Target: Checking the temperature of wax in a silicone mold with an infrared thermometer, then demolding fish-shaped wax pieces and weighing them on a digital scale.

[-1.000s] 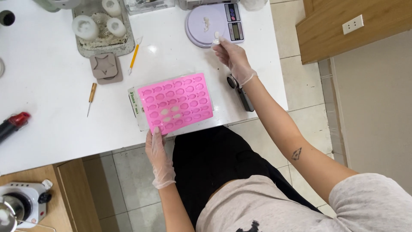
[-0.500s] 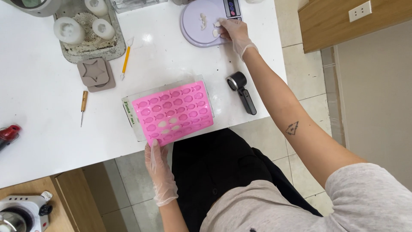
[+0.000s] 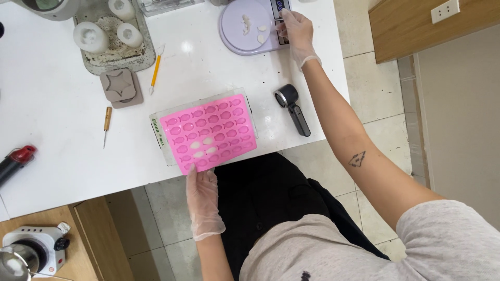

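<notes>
Head view: left hand (image 3: 202, 200) fingers pinch the pink mould (image 3: 209, 132) overhanging the desk (image 3: 62, 130); it could tip while right hand (image 3: 296, 31) fingers, loosely spread, rest on the scale (image 3: 252, 26).

the top edge cuts off the far part of the lilac kitchen scale (image 3: 250, 31), a clear container (image 3: 169, 5) and a grey vessel (image 3: 49, 6), and the right hand (image 3: 297, 31) covers most of the scale's display panel. the left edge crops the red-and-black tool (image 3: 14, 161) lying on the bench (image 3: 52, 104), and the bottom-left corner cuts the small white machine (image 3: 31, 250). the pale bits on the scale's plate are too small to identify, and the left hand (image 3: 203, 200) hides the near edge of the clear tray (image 3: 159, 145) under the pink mould (image 3: 208, 132).
</notes>
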